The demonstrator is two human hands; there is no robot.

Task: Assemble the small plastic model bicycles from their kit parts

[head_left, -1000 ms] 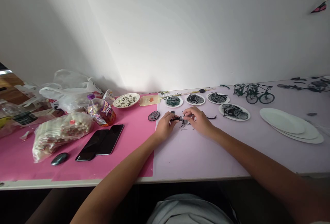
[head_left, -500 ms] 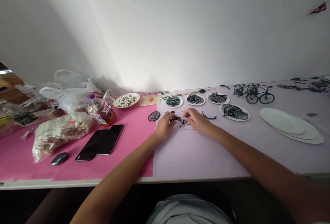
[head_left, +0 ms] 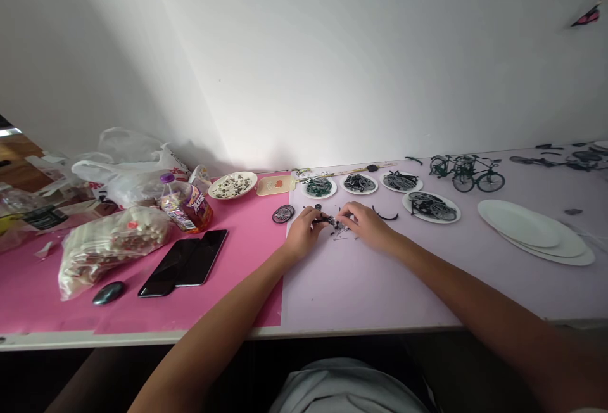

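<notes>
My left hand and my right hand rest close together on the lilac table top. Both pinch at a small dark miniature bicycle part between their fingertips; its exact shape is too small to make out. A loose pair of little black wheels lies just left of my left hand. A curved black strip lies just right of my right hand. Behind the hands stand several small white plates of parts.
Assembled green model bicycles stand at the back right, stacked white oval plates to the right. On the pink mat lie two dark phones, a bottle, a bag of pale balls and a bowl.
My right hand has shifted slightly left, uncovering the curved black strip beside it. My left hand has hardly moved.
</notes>
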